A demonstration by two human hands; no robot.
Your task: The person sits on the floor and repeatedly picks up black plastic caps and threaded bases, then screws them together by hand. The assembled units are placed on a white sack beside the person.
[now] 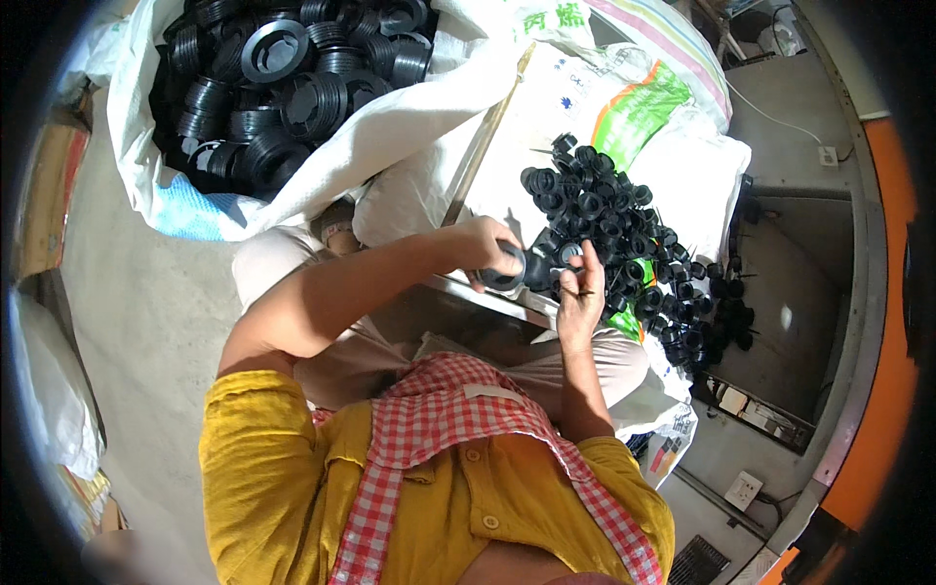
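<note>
My left hand (pixel 487 252) is closed round a black round plastic fitting (pixel 505 271) above the near edge of the work board. Just to its right, my right hand (pixel 583 295) has its thumb and fingers bent round a small black plastic cap (pixel 570 254) with a greyish round face. A short dark stem shows against that hand's fingers. The two hands are close together but apart. Beyond them and to the right spreads a heap of small black caps (pixel 609 224), many with thin stems.
At the upper left stands an open white woven sack (pixel 361 146) full of larger black threaded fittings (pixel 314 105). The heap lies on white and green plastic sacking (pixel 655 97) over the board. A wall socket (pixel 744 490) and a grey metal frame are at the right.
</note>
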